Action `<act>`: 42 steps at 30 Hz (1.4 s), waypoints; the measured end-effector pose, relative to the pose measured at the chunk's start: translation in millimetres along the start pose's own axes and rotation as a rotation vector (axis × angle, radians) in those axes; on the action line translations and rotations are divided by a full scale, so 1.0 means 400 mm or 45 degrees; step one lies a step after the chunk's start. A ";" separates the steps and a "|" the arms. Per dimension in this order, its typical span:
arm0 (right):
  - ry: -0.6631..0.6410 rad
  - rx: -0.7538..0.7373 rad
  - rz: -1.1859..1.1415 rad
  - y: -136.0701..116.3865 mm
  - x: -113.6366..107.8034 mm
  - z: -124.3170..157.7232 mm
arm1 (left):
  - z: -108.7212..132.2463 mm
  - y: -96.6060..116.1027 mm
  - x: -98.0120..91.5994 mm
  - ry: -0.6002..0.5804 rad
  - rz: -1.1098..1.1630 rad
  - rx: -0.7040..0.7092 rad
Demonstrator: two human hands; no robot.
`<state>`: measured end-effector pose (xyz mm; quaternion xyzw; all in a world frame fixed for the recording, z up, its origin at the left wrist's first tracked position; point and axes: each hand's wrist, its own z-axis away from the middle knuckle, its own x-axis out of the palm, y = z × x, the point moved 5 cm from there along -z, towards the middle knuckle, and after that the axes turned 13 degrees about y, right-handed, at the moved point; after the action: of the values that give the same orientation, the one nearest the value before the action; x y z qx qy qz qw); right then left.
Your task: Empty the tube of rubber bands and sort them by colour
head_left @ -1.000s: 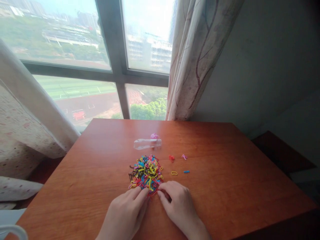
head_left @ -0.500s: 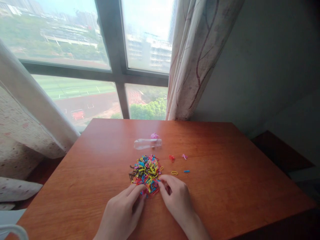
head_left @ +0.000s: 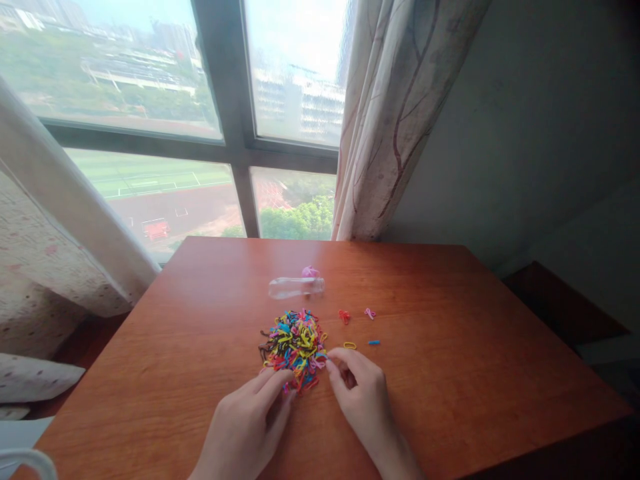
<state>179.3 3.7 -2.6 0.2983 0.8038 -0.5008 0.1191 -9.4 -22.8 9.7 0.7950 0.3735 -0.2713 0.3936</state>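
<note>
A heap of small elastic hair bands (head_left: 295,340) in black, yellow, blue, red and pink lies on the table. At its right edge my right hand (head_left: 361,385) is closed in a pinch on a blue hair band (head_left: 323,356). My left hand (head_left: 253,410) rests at the near left edge of the heap, fingers curled with thumb close to index. Pink and blue bits show at those fingertips; what they grip is hidden. Right of the heap lie small red bands (head_left: 345,317), a pink band (head_left: 370,313), a yellow band (head_left: 349,345) and a blue band (head_left: 374,343).
Behind the heap a clear plastic bottle-shaped container (head_left: 295,287) lies on its side, with a pink object (head_left: 310,272) just behind it. The brown wooden table (head_left: 450,333) reaches the window. A white curved object (head_left: 30,460) shows at the lower left.
My right hand has moved slightly right, drawing the blue hair band to the heap's edge. My left hand has barely moved.
</note>
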 end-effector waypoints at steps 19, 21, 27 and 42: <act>0.234 0.148 0.541 0.161 -0.154 -0.012 | 0.006 0.000 0.008 -0.021 0.024 -0.001; 0.210 0.151 0.558 0.161 -0.152 -0.016 | 0.008 0.000 0.008 -0.027 0.020 0.001; 0.123 0.155 0.607 0.161 -0.137 -0.036 | 0.005 0.004 0.007 -0.015 0.030 0.013; 0.088 0.213 0.658 0.162 -0.125 -0.048 | 0.003 0.009 0.002 0.039 0.062 0.065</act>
<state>259.7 23.3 -16.7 0.5193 0.6603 -0.5079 0.1906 -6.3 -25.0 10.2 0.8178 0.3528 -0.2588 0.3738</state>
